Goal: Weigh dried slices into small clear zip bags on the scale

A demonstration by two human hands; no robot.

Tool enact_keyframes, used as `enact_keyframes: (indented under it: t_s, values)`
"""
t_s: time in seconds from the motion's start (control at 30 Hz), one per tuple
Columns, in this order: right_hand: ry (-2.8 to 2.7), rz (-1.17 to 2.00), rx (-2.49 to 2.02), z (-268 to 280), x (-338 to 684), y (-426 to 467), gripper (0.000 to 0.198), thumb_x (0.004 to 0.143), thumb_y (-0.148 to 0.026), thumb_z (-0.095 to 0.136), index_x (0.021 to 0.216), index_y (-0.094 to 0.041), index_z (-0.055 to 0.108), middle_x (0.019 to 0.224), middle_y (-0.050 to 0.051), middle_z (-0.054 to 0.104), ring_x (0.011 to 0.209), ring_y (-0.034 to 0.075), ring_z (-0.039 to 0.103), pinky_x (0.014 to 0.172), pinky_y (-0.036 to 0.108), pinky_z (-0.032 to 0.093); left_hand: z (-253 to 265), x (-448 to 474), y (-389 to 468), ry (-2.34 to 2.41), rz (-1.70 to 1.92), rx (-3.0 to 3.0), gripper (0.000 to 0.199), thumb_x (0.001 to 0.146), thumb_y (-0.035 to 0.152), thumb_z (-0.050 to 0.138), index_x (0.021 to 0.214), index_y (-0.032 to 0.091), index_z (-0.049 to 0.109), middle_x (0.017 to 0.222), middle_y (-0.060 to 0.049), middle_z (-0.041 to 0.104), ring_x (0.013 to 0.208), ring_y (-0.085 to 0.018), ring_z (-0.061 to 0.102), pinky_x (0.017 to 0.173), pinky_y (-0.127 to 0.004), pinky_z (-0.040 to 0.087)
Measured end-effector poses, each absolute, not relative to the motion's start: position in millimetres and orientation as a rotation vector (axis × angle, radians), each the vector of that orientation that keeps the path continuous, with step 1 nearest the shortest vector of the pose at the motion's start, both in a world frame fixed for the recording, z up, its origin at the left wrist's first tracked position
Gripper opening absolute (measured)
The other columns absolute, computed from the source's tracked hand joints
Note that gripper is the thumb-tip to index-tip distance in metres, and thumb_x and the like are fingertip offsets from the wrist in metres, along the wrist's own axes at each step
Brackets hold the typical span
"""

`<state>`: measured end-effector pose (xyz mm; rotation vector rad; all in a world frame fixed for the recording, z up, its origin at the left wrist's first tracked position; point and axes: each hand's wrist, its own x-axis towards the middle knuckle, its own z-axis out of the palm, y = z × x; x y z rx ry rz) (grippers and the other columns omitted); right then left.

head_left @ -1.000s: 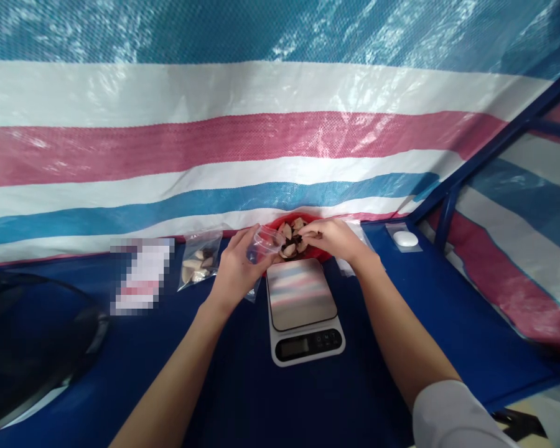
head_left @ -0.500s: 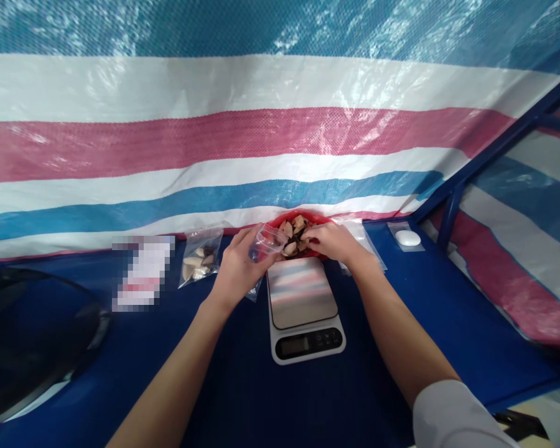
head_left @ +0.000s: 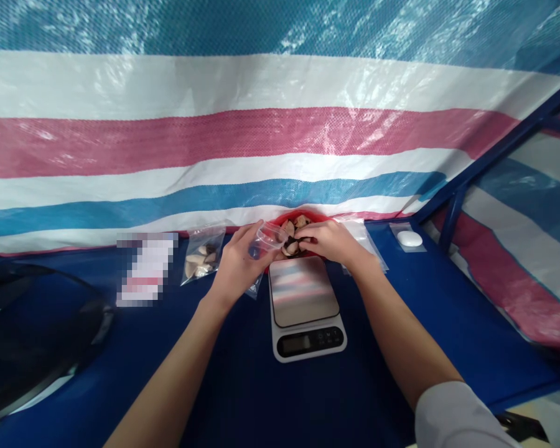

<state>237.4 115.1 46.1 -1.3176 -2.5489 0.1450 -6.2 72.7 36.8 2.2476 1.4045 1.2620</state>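
Note:
My left hand [head_left: 239,259] is closed around a clear plastic cup [head_left: 271,235], which is tilted beside a red basin [head_left: 313,215]. Dried brown and pale slices [head_left: 302,221] lie in the basin. My right hand [head_left: 330,241] reaches in from the right, its fingers pinched among the slices around a dark-edged slice [head_left: 299,244]. Just in front of the basin sits a white kitchen scale [head_left: 303,292] with a shiny plate that bears nothing. Its display looks dark.
Left of my left hand lies a zip bag of slices [head_left: 200,258], then a blurred-out packet [head_left: 147,267]. Clear bags [head_left: 371,246] lie to the right, with a white oval object [head_left: 409,239] farther over. A black round object [head_left: 37,336] occupies the left edge. Striped sheeting [head_left: 242,137] rises behind.
My right fingers have shifted slightly left and down among the slices, toward the cup. The left hand keeps its hold on the cup. The whole view has shifted a little.

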Motion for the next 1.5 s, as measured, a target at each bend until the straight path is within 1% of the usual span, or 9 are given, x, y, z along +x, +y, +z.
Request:
enact_keyframes:
  t_s: [0.1, 0.27, 0.5, 0.73, 0.87, 1.0, 1.2, 1.33, 1.5]
  values:
    - [-2.528, 0.171, -1.183, 43, 231, 112, 0.019, 0.093, -0.031, 0.064, 0.106, -0.029, 0.078, 0.106, 0.001, 0.078, 0.094, 0.021, 0.068, 0.073, 0.029, 0.045, 36, -8, 74, 1.408, 1.276, 2.250, 0.055, 0.084, 0.042, 0.072, 0.132, 0.018, 0.063, 0.128, -0.013, 0.068, 0.112, -0.029, 0.068, 0.101, -0.044, 0.054]
    - [-2.556, 0.178, -1.116, 37, 222, 109, 0.015, 0.092, -0.028, 0.065, 0.096, -0.028, 0.079, 0.101, 0.001, 0.078, 0.092, 0.020, 0.067, 0.073, 0.029, 0.045, 36, -10, 76, 1.408, 1.288, 2.252, 0.053, 0.084, 0.042, 0.072, 0.131, 0.019, 0.064, 0.123, -0.011, 0.070, 0.110, -0.028, 0.069, 0.099, -0.042, 0.056]
    - [-2.587, 0.144, -1.102, 32, 220, 111, 0.019, 0.093, -0.023, 0.061, 0.089, -0.025, 0.079, 0.098, 0.003, 0.078, 0.090, 0.019, 0.066, 0.073, 0.028, 0.044, 36, -9, 75, 1.400, 1.277, 2.248, 0.052, 0.085, 0.043, 0.072, 0.130, 0.019, 0.064, 0.124, -0.012, 0.070, 0.111, -0.027, 0.068, 0.099, -0.042, 0.055]
    - [-2.528, 0.218, -1.011, 26, 225, 117, 0.015, 0.093, -0.026, 0.065, 0.092, -0.025, 0.079, 0.099, 0.004, 0.078, 0.090, 0.019, 0.067, 0.078, 0.028, 0.046, 36, -9, 74, 1.388, 1.251, 2.231, 0.055, 0.084, 0.042, 0.072, 0.132, 0.018, 0.063, 0.129, -0.012, 0.068, 0.114, -0.029, 0.068, 0.102, -0.043, 0.054]
    - [-2.492, 0.345, -0.968, 23, 229, 122, 0.014, 0.092, -0.026, 0.066, 0.091, -0.025, 0.080, 0.096, 0.003, 0.079, 0.086, 0.020, 0.068, 0.079, 0.029, 0.048, 36, -10, 74, 1.376, 1.243, 2.231, 0.054, 0.084, 0.041, 0.072, 0.132, 0.018, 0.063, 0.130, -0.013, 0.068, 0.116, -0.029, 0.067, 0.103, -0.045, 0.053]
    - [-2.476, 0.504, -0.930, 22, 234, 125, 0.015, 0.092, -0.025, 0.065, 0.094, -0.025, 0.080, 0.094, 0.001, 0.079, 0.081, 0.018, 0.069, 0.076, 0.028, 0.049, 36, -10, 74, 1.366, 1.240, 2.222, 0.053, 0.084, 0.041, 0.073, 0.132, 0.018, 0.063, 0.130, -0.013, 0.068, 0.115, -0.029, 0.067, 0.103, -0.046, 0.054]
    - [-2.390, 0.600, -0.965, 21, 234, 126, 0.014, 0.090, -0.025, 0.068, 0.096, -0.024, 0.080, 0.100, 0.002, 0.080, 0.086, 0.018, 0.071, 0.080, 0.028, 0.051, 36, -9, 73, 1.345, 1.232, 2.220, 0.051, 0.085, 0.038, 0.072, 0.132, 0.019, 0.063, 0.130, -0.013, 0.067, 0.119, -0.029, 0.065, 0.105, -0.047, 0.053]
    - [-2.322, 0.638, -0.959, 19, 234, 127, 0.013, 0.090, -0.028, 0.070, 0.097, -0.023, 0.080, 0.098, 0.001, 0.080, 0.084, 0.018, 0.071, 0.079, 0.028, 0.051, 37, -9, 73, 1.343, 1.224, 2.211, 0.051, 0.085, 0.039, 0.072, 0.132, 0.021, 0.063, 0.130, -0.012, 0.068, 0.120, -0.029, 0.065, 0.105, -0.047, 0.053]
    - [-2.235, 0.728, -0.938, 16, 237, 129, 0.013, 0.088, -0.031, 0.072, 0.095, -0.024, 0.080, 0.093, 0.001, 0.080, 0.082, 0.018, 0.071, 0.076, 0.028, 0.052, 38, -9, 73, 1.311, 1.218, 2.208, 0.050, 0.086, 0.040, 0.071, 0.131, 0.019, 0.063, 0.128, -0.012, 0.068, 0.118, -0.029, 0.066, 0.104, -0.045, 0.053]
